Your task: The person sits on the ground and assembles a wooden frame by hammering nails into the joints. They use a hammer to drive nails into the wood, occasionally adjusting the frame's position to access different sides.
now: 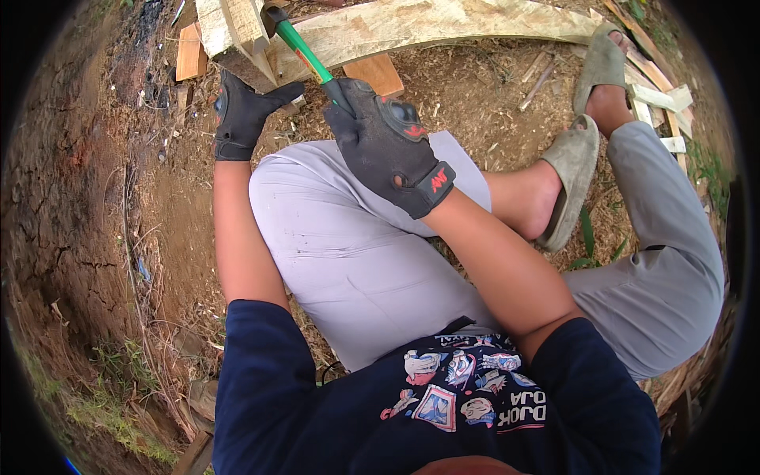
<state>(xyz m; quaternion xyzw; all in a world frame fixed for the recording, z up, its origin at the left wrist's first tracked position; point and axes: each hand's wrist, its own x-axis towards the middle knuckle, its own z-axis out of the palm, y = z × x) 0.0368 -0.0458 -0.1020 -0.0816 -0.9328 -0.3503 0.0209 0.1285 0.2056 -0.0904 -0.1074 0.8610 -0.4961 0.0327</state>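
Note:
My right hand (380, 142), in a black glove, is wrapped round the green handle of a hammer (303, 51). The hammer slants up and left, its dark head beside a pale wooden block (237, 36). At the near end of that block is my left hand (239, 115), also in a black glove. Its thumb stretches to the right below the block's end, and its other fingers are largely hidden against the wood. A long, pale, curved board (443, 25) runs rightward from the block.
Reddish wood offcuts (377, 74) lie under the board, with another orange wood piece (191, 52) left of the block. Scrap sticks (661, 99) are piled at the far right. My sandalled feet (571, 186) rest on soil strewn with wood chips.

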